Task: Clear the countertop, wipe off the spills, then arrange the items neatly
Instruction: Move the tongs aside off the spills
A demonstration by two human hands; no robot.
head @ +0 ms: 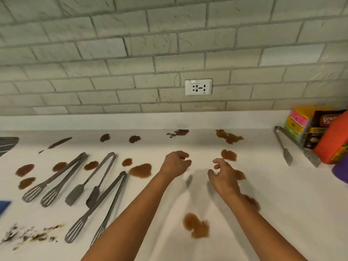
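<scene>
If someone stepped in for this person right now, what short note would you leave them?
Left hand and right hand hover over the countertop, fingers loosely curled, holding nothing.
Three tongs lie on the left; a fourth pair lies right, beside the boxes.
Brown spills dot the counter; dark crumbs sit near left.
Done: nothing wiped yet.
Left: clear the tongs, wipe, arrange.

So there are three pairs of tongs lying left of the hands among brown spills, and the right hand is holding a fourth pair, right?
Not quite. The head view shows the right hand holding nothing; the fourth tongs lie on the countertop far right, by the boxes. Three tongs do lie left among the spills.
</scene>
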